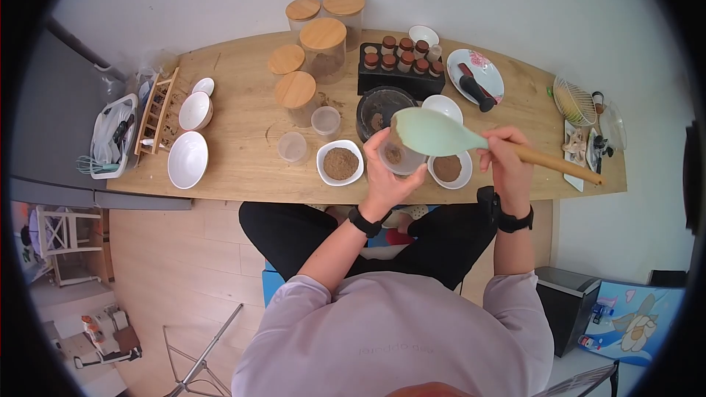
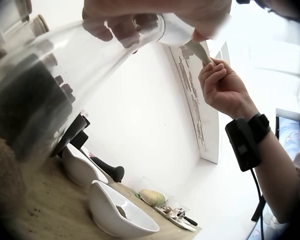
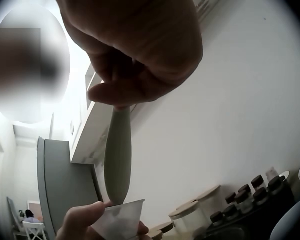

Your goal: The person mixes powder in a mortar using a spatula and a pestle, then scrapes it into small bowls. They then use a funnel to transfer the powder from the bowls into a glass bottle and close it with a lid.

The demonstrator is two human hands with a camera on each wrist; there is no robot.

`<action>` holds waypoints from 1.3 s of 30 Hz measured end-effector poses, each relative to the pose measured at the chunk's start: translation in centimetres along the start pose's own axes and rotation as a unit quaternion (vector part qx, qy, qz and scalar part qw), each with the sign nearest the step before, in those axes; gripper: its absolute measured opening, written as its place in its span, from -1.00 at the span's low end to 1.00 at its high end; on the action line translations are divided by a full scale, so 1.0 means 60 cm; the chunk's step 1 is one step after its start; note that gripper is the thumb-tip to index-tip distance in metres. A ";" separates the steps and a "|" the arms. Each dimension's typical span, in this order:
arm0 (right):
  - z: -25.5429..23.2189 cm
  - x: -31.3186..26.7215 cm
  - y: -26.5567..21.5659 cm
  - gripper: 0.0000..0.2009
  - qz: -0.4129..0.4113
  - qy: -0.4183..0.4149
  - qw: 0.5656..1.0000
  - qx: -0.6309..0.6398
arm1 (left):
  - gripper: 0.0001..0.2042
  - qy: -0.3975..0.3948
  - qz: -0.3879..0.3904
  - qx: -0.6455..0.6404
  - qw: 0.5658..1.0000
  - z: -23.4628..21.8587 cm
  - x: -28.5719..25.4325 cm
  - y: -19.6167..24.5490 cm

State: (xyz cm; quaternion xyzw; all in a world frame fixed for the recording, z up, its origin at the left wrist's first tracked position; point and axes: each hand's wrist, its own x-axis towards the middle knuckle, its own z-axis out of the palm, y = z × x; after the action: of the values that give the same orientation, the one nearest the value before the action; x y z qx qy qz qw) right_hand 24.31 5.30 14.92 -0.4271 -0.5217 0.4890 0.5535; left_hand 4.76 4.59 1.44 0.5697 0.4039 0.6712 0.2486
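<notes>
My left hand grips a clear plastic cup with some brown powder in its bottom. In my right hand is a spoon with a pale green head and a wooden handle. The spoon's head extends over the cup in the head view; the right wrist view shows its lower end right at the cup's rim. To the left of the cup stands a square white bowl of brown powder. Another white bowl with darker brown powder is at its right. Behind lies a black bowl, partly covered by the spoon.
Wooden-lidded jars stand at the back, near a black rack of small bottles. Two small clear cups sit in front of the jars. White bowls are at the left, a floral plate and a wire basket at the right.
</notes>
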 end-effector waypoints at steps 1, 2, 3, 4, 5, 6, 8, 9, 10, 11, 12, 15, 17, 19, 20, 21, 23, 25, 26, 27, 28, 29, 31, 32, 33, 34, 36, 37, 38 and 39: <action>0.007 -0.008 -0.014 -0.88 -0.039 -0.033 0.997 -0.066 | -0.10 0.006 0.010 0.022 1.000 0.000 0.004 0.002; 0.015 -0.015 -0.028 -0.88 -0.077 -0.065 0.986 -0.132 | -0.10 0.012 0.020 0.043 0.999 0.000 0.006 0.004; 0.019 -0.019 -0.036 -0.88 -0.114 -0.098 0.969 -0.197 | -0.10 0.000 0.017 0.031 0.999 -0.002 0.004 0.002; 0.017 -0.021 -0.040 -0.87 -0.147 -0.112 0.963 -0.195 | -0.10 -0.011 0.013 0.018 1.000 -0.003 0.003 0.001; 0.014 -0.021 -0.039 -0.87 -0.142 -0.085 0.972 -0.168 | -0.10 -0.022 0.010 0.006 1.000 -0.005 0.002 -0.001; 0.010 -0.022 -0.035 -0.87 -0.136 -0.059 0.979 -0.140 | -0.10 -0.021 0.010 0.005 1.000 -0.005 0.002 0.000; 0.002 -0.019 -0.024 -0.87 -0.115 -0.003 0.991 -0.075 | -0.10 -0.020 0.010 0.003 1.000 -0.004 0.003 0.003; -0.003 -0.013 -0.014 -0.86 -0.099 0.028 0.994 -0.037 | -0.10 -0.021 -0.001 -0.005 1.000 -0.005 0.004 0.004; -0.006 -0.006 -0.002 -0.86 -0.082 0.058 0.995 0.000 | -0.10 -0.023 -0.011 -0.013 1.000 -0.006 0.005 0.004; -0.006 0.003 0.010 -0.85 -0.063 0.069 0.996 0.003 | -0.10 -0.024 -0.023 -0.022 0.999 -0.007 0.005 0.005; -0.007 0.014 0.024 -0.84 -0.044 0.080 0.996 0.006 | -0.10 -0.026 -0.022 -0.016 0.999 -0.007 0.005 0.005; 0.000 0.045 0.072 -0.83 0.013 0.057 0.998 -0.030 | -0.11 -0.031 -0.011 0.003 0.999 -0.009 0.008 0.010; 0.013 0.060 0.109 -0.83 0.038 0.032 0.997 -0.063 | -0.12 -0.037 0.012 0.019 0.999 -0.010 0.009 0.016; 0.030 0.076 0.148 -0.84 0.048 0.017 0.994 -0.093 | -0.11 -0.038 0.008 0.021 0.999 -0.010 0.008 0.014; 0.038 0.082 0.166 -0.85 0.043 0.003 0.993 -0.109 | -0.11 -0.038 0.006 0.021 0.999 -0.010 0.006 0.013; 0.045 0.084 0.178 -0.85 0.021 -0.019 0.991 -0.131 | -0.11 -0.037 0.009 0.015 0.999 -0.009 0.005 0.011; 0.058 0.083 0.193 -0.84 -0.026 -0.063 0.982 -0.177 | -0.10 -0.033 0.017 0.002 0.999 -0.006 0.003 0.006; 0.051 0.089 0.182 -0.82 -0.071 -0.143 0.953 -0.257 | -0.10 -0.032 0.015 0.010 0.999 -0.005 0.000 0.006; 0.046 0.093 0.178 -0.82 -0.067 -0.170 0.946 -0.269 | -0.10 -0.029 0.015 0.013 0.999 -0.005 -0.002 0.006; 0.040 0.096 0.177 -0.81 -0.062 -0.197 0.937 -0.281 | -0.10 -0.027 0.014 0.016 0.999 -0.004 -0.003 0.005; 0.033 0.098 0.177 -0.83 -0.049 -0.195 0.944 -0.262 | -0.10 -0.023 0.020 0.014 0.999 -0.003 -0.002 0.003; 0.030 0.101 0.177 -0.84 -0.027 -0.163 0.959 -0.231 | -0.09 -0.018 0.027 0.016 0.999 -0.003 -0.003 0.000; 0.027 0.108 0.177 -0.85 0.020 -0.096 0.981 -0.168 | -0.09 -0.011 0.040 0.019 0.999 -0.004 0.004 0.007; 0.020 0.117 0.183 -0.86 -0.010 -0.079 0.975 -0.209 | -0.10 0.002 0.046 0.024 0.999 -0.003 0.006 0.009; 0.019 0.121 0.182 -0.86 -0.002 -0.078 0.971 -0.225 | -0.10 0.002 0.047 0.025 0.999 -0.003 0.007 0.010; 0.019 0.123 0.179 -0.86 0.006 -0.077 0.968 -0.240 | -0.11 0.003 0.047 0.026 0.999 -0.003 0.007 0.010; 0.027 0.123 0.172 -0.87 0.037 -0.067 0.964 -0.254 | -0.11 -0.002 0.048 0.025 0.999 -0.006 0.010 0.012; 0.035 0.120 0.168 -0.87 0.059 -0.058 0.964 -0.253 | -0.12 -0.007 0.050 0.022 0.998 -0.007 0.013 0.013; 0.041 0.115 0.167 -0.87 0.081 -0.048 0.963 -0.252 | -0.12 -0.013 0.053 0.019 0.998 -0.008 0.014 0.013; 0.044 0.111 0.173 -0.86 0.101 -0.026 0.970 -0.218 | -0.12 -0.009 0.054 0.016 0.998 -0.007 0.015 0.012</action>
State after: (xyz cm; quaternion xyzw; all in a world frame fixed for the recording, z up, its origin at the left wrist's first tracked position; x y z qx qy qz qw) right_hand 20.56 13.38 6.03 -0.5750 -0.5843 0.4274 0.3812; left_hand 4.23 4.77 2.52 0.6006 0.3811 0.6718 0.2068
